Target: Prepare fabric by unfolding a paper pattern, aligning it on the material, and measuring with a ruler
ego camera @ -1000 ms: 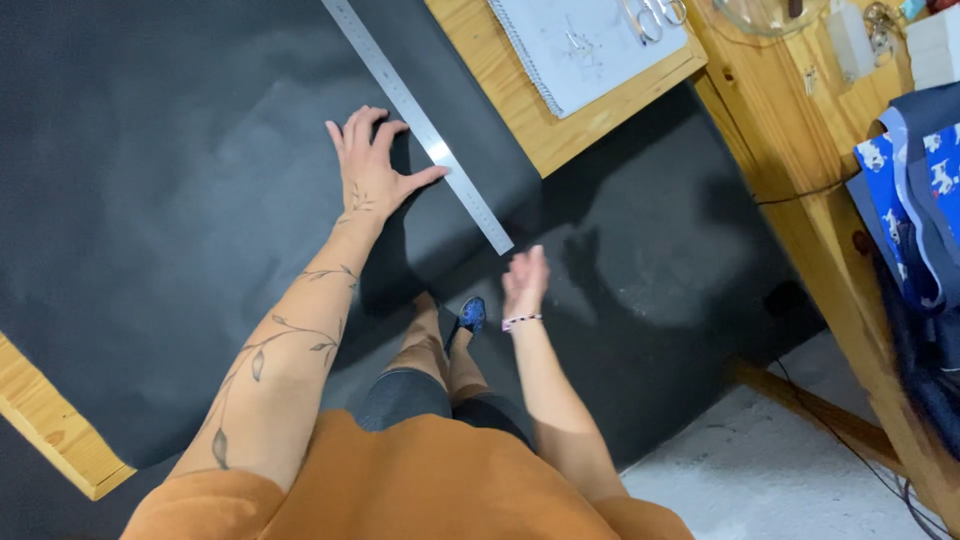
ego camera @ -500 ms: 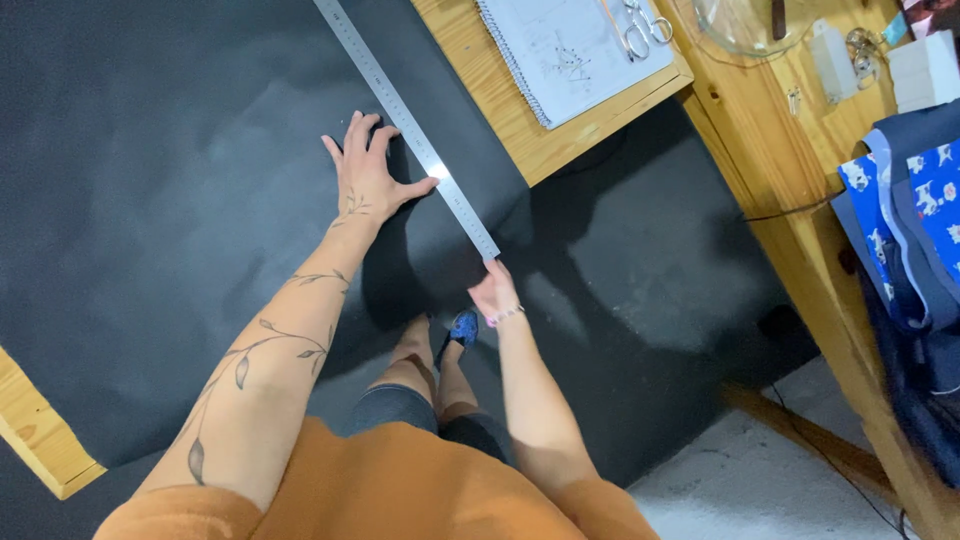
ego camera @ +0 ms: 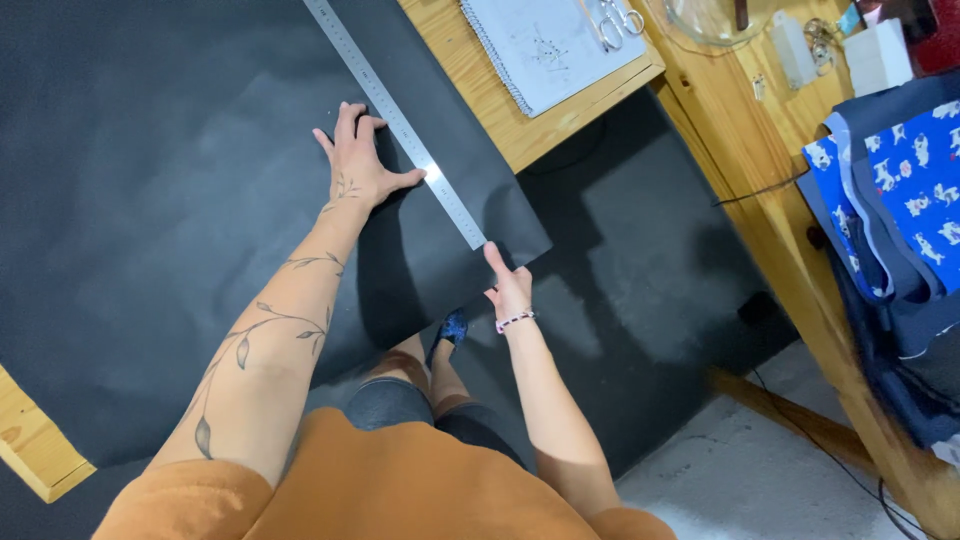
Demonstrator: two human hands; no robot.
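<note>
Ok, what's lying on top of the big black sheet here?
A long metal ruler lies diagonally across the black sheet. The left hand presses flat beside it, and the right hand touches the ruler's near end. What lies beneath the sheet is hidden.

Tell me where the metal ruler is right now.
In the head view, the metal ruler lies diagonally on the black sheet, beside the left hand, with its near end by the right hand.
</note>
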